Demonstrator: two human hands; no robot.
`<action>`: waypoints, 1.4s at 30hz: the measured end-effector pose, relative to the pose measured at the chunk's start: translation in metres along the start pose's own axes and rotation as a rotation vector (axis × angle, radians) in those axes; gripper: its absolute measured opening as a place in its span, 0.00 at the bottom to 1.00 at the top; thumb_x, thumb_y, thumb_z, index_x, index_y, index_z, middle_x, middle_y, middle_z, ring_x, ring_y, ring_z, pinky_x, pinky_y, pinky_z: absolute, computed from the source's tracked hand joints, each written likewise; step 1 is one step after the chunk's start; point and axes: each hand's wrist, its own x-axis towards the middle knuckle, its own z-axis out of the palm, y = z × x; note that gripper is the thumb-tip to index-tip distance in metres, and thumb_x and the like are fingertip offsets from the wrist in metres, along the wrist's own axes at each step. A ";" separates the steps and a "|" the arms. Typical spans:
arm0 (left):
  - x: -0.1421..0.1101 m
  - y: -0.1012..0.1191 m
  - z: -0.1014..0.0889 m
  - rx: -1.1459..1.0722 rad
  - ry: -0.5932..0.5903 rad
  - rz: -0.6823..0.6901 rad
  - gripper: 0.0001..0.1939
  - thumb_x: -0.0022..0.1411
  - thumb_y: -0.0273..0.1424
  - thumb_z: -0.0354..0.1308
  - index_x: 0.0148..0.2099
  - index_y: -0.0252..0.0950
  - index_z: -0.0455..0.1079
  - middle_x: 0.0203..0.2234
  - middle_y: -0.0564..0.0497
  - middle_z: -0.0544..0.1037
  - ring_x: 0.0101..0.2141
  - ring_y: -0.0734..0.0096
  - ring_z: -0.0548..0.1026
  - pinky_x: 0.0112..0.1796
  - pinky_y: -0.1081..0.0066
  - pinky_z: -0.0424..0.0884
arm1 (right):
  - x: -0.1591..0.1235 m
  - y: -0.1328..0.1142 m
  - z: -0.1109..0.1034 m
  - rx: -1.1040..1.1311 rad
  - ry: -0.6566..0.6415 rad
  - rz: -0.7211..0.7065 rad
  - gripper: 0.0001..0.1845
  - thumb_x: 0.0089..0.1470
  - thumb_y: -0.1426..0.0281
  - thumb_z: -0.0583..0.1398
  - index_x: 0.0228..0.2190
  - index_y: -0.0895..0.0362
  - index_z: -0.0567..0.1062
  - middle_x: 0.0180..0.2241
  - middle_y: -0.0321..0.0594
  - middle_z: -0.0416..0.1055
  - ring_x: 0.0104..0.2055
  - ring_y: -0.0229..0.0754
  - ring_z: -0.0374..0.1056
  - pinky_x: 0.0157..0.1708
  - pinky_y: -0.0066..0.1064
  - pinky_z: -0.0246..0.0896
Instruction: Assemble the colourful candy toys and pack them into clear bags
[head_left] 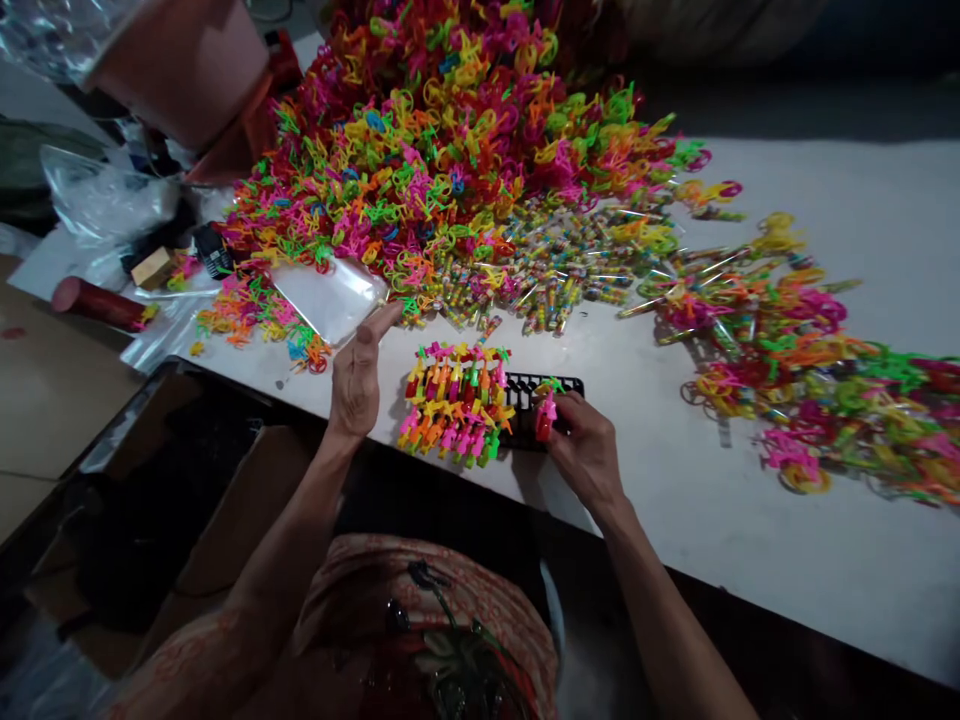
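**One small pink, red and green plastic piece (546, 415) in the fingers**

The piece is over the right part of one black slotted plastic rack (519, 440), pinched between the right hand's (591, 445) closed thumb and fingers. Two rows of bright plastic pieces (454, 400), too crowded to count, cover the rack's left part. Near them, the left hand (356, 385) is open, fingers nearly straight; whether it touches the one clear plastic bag (330, 298) behind, I cannot tell. Beyond lies a large multicoloured heap (427, 150).

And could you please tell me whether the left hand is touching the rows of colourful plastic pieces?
Apart: the head view shows a strip of white tabletop between the left hand and the rows of colourful plastic pieces.
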 end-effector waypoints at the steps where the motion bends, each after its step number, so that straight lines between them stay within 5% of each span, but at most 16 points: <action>1: -0.001 -0.001 0.001 -0.001 -0.013 0.004 0.37 0.65 0.57 0.34 0.52 0.38 0.73 0.52 0.45 0.76 0.56 0.60 0.69 0.60 0.53 0.60 | 0.000 0.000 0.001 -0.003 0.001 0.006 0.07 0.50 0.67 0.57 0.24 0.55 0.73 0.25 0.37 0.68 0.28 0.41 0.65 0.28 0.31 0.58; 6: 0.003 0.006 0.016 0.045 -0.169 0.091 0.37 0.66 0.54 0.30 0.54 0.40 0.72 0.54 0.46 0.74 0.58 0.61 0.67 0.60 0.53 0.58 | -0.002 0.001 0.004 -0.016 0.002 0.035 0.09 0.51 0.64 0.58 0.26 0.56 0.74 0.27 0.38 0.69 0.29 0.41 0.65 0.27 0.31 0.58; 11: 0.004 0.020 0.042 0.422 -0.441 0.237 0.32 0.67 0.53 0.36 0.59 0.41 0.66 0.62 0.46 0.65 0.64 0.56 0.58 0.62 0.46 0.47 | -0.004 -0.002 0.004 0.020 -0.016 0.001 0.12 0.54 0.63 0.57 0.29 0.56 0.77 0.29 0.41 0.71 0.31 0.43 0.66 0.30 0.32 0.61; 15: -0.011 0.015 0.059 0.682 -0.484 0.331 0.31 0.67 0.49 0.41 0.63 0.36 0.60 0.63 0.40 0.62 0.64 0.49 0.55 0.61 0.40 0.41 | -0.002 -0.002 0.005 -0.028 -0.035 0.008 0.10 0.53 0.67 0.57 0.32 0.55 0.78 0.31 0.42 0.71 0.32 0.44 0.67 0.30 0.33 0.62; 21: -0.016 0.009 0.061 0.751 -0.529 0.419 0.27 0.69 0.42 0.41 0.67 0.40 0.54 0.65 0.42 0.58 0.65 0.53 0.53 0.62 0.43 0.44 | 0.008 0.001 0.005 -0.072 0.001 0.021 0.07 0.52 0.70 0.56 0.28 0.54 0.75 0.30 0.42 0.71 0.33 0.44 0.66 0.33 0.33 0.61; 27: -0.016 0.016 0.056 0.655 -0.624 0.551 0.14 0.66 0.37 0.49 0.47 0.45 0.74 0.60 0.49 0.67 0.63 0.55 0.59 0.61 0.45 0.48 | 0.019 0.005 0.007 0.137 0.076 0.215 0.02 0.45 0.70 0.58 0.23 0.55 0.70 0.24 0.34 0.66 0.27 0.39 0.62 0.29 0.29 0.58; 31: -0.017 0.014 0.053 0.636 -0.603 0.583 0.15 0.67 0.35 0.48 0.35 0.41 0.75 0.55 0.48 0.73 0.61 0.55 0.62 0.60 0.46 0.52 | 0.029 0.002 0.020 0.340 0.044 0.267 0.04 0.44 0.69 0.59 0.25 0.56 0.72 0.26 0.35 0.70 0.29 0.39 0.65 0.31 0.29 0.61; 38: -0.018 0.013 0.053 0.688 -0.591 0.536 0.21 0.67 0.38 0.46 0.59 0.38 0.64 0.64 0.42 0.61 0.64 0.56 0.56 0.62 0.50 0.50 | 0.046 0.004 0.025 0.019 -0.127 0.078 0.09 0.46 0.72 0.59 0.17 0.55 0.67 0.24 0.37 0.68 0.27 0.39 0.63 0.30 0.29 0.58; 42: -0.019 0.013 0.060 0.740 -0.639 0.544 0.28 0.68 0.41 0.43 0.67 0.39 0.52 0.65 0.44 0.58 0.66 0.55 0.52 0.63 0.47 0.43 | 0.050 -0.005 0.028 -0.232 -0.244 0.049 0.06 0.50 0.74 0.58 0.24 0.56 0.73 0.29 0.41 0.71 0.29 0.41 0.65 0.29 0.30 0.57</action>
